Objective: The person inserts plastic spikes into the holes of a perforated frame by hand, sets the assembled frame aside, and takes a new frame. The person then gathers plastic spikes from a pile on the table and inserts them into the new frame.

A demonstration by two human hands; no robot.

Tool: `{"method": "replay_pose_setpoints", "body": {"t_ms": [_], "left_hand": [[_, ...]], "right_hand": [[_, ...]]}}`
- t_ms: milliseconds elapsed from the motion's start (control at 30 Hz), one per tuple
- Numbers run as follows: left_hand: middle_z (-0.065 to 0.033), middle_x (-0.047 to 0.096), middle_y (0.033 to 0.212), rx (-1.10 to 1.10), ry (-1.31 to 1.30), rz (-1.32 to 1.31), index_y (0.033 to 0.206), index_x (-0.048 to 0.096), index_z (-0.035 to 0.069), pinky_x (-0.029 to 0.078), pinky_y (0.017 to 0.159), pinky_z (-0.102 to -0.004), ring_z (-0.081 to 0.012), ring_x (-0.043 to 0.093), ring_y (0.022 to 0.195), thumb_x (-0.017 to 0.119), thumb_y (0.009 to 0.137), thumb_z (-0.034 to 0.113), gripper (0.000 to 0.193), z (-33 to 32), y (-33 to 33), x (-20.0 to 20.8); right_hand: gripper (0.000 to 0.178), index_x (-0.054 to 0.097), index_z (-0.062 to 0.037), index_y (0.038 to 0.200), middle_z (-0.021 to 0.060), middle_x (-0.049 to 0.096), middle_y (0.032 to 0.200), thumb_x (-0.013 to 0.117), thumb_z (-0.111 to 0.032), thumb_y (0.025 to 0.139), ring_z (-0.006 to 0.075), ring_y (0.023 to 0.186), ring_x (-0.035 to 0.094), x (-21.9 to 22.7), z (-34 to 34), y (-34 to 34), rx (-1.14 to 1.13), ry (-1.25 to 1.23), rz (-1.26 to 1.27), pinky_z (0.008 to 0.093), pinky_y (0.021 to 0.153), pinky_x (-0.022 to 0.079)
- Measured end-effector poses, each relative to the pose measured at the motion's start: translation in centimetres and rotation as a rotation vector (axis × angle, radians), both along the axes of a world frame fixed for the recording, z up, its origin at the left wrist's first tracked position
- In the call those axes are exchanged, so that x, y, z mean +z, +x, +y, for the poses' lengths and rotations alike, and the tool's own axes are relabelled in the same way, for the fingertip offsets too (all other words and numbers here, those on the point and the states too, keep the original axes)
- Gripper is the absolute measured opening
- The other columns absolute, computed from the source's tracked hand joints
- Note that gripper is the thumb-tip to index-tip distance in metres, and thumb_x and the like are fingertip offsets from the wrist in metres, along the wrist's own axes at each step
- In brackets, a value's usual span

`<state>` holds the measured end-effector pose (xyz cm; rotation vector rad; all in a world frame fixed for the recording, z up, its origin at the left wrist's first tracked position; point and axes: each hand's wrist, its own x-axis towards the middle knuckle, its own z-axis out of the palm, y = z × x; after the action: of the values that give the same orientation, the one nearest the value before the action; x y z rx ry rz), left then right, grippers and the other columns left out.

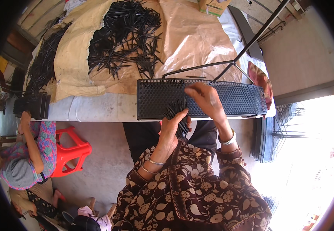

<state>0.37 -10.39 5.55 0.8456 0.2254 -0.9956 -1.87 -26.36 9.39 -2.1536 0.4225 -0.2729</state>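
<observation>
My left hand (171, 131) is closed around a bunch of thin black pointed sticks (179, 111), which fan out above the thumb at the near edge of a perforated panel. This long, dark panel (228, 98) has rows of round holes and lies along the front of the table. Just above it is my right hand (207, 101), its fingers curled and pressed together, slightly blurred. Whatever the right fingertips hold, if anything, is too small to make out.
Heaped black sticks (126, 34) cover brown sheeting (197, 34) beyond the panel. A black metal frame (234, 61) rises at the right. Another person (24, 158) works at the left beside a red stool (70, 150). A cardboard box (214, 7) stands at the back.
</observation>
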Motion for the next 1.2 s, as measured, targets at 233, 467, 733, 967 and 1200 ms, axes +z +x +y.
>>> {"method": "replay_pose_setpoints", "body": {"t_ms": [233, 467, 733, 967, 1200], "left_hand": [[-0.0064, 0.063, 0.067, -0.051, -0.023, -0.111, 0.084, 0.064, 0.001, 0.048, 0.049, -0.0275, -0.0138, 0.057, 0.054, 0.069, 0.086, 0.016, 0.016, -0.4, -0.2, -0.2], [-0.0068, 0.062, 0.067, -0.051, 0.01, -0.11, 0.085, 0.065, 0.0, 0.048, 0.05, -0.028, -0.0139, 0.057, 0.054, 0.069, 0.084, 0.014, 0.015, -0.5, -0.2, -0.1], [-0.0063, 0.062, 0.066, -0.032, 0.011, -0.059, 0.087, 0.064, 0.0, 0.049, 0.05, -0.0285, -0.0142, 0.057, 0.055, 0.068, 0.084, 0.013, 0.014, -0.3, -0.1, 0.0], [-0.006, 0.062, 0.067, -0.026, -0.02, -0.055, 0.087, 0.063, 0.001, 0.049, 0.051, -0.0281, -0.0143, 0.057, 0.055, 0.067, 0.083, 0.011, 0.012, -0.3, 0.0, -0.2], [-0.0062, 0.062, 0.068, -0.008, -0.013, -0.043, 0.085, 0.063, 0.001, 0.049, 0.051, -0.0276, -0.0144, 0.057, 0.055, 0.066, 0.083, 0.009, 0.009, -0.4, 0.0, 0.0]], "right_hand": [[0.013, 0.065, 0.0021, 0.094, 0.0005, 0.059, 0.074, 0.062, -0.01, 0.09, 0.0056, 0.067, 0.053, 0.4, -1.2, -1.4, 0.053, 0.32, 0.08, 0.0219, 0.059, 0.043], [0.011, 0.058, 0.0001, 0.088, 0.0081, 0.062, 0.066, 0.063, -0.01, 0.089, 0.0152, 0.055, 0.06, -0.5, -0.8, 1.3, -0.339, -0.11, -0.353, 0.0275, 0.052, 0.046], [0.01, 0.058, -0.004, 0.089, 0.0148, 0.062, 0.068, 0.065, -0.011, 0.088, 0.0305, 0.06, 0.064, -4.1, -1.5, 2.4, -0.325, -0.261, -0.329, 0.0365, 0.055, 0.049], [0.015, 0.064, -0.0056, 0.096, 0.0125, 0.062, 0.087, 0.068, -0.016, 0.086, 0.0257, 0.068, 0.063, -5.6, -0.6, 2.2, -0.241, -0.536, -0.222, 0.0343, 0.063, 0.05], [0.021, 0.065, 0.0021, 0.103, 0.0086, 0.063, 0.08, 0.065, -0.012, 0.087, 0.0135, 0.069, 0.059, -1.2, -0.9, -1.5, 0.033, -0.056, -0.038, 0.0278, 0.062, 0.045]]}}
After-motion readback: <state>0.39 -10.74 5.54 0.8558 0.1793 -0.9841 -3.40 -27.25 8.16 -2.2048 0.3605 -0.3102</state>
